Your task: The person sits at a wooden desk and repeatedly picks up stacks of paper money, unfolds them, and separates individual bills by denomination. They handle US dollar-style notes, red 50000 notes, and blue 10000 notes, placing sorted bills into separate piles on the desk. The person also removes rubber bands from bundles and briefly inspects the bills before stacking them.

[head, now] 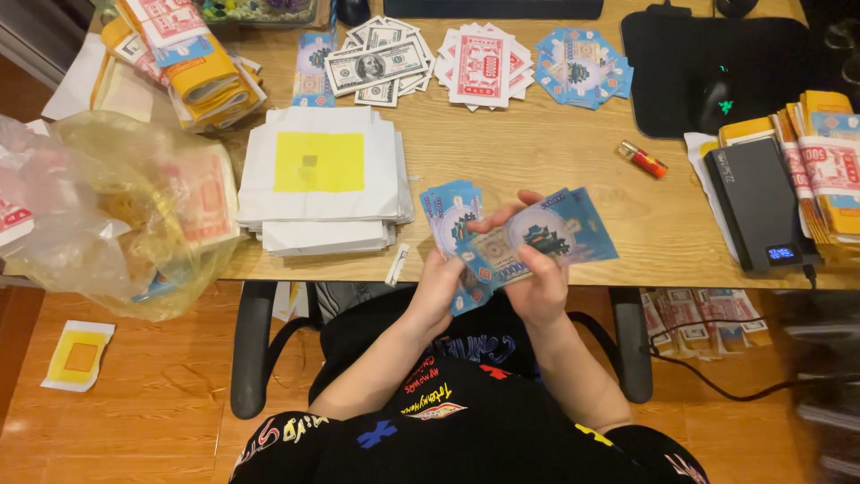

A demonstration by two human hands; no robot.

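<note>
Both hands hold a stack of blue paper notes point(555, 229) at the near edge of the wooden desk point(537, 157). My left hand point(441, 285) grips the stack from below, its fingers under the left part of the fan. My right hand point(535, 280) pinches the top note, thumb on its face, spreading it to the right. The notes fan out above my lap.
A pile of white sheets with a yellow square point(320, 175) lies left of my hands. Fans of grey point(374, 64), red point(484, 63) and blue notes point(582, 64) lie at the back. A red lighter point(642, 159), black power bank point(760, 204), mouse pad point(717, 67) and plastic bag point(116, 215) surround them.
</note>
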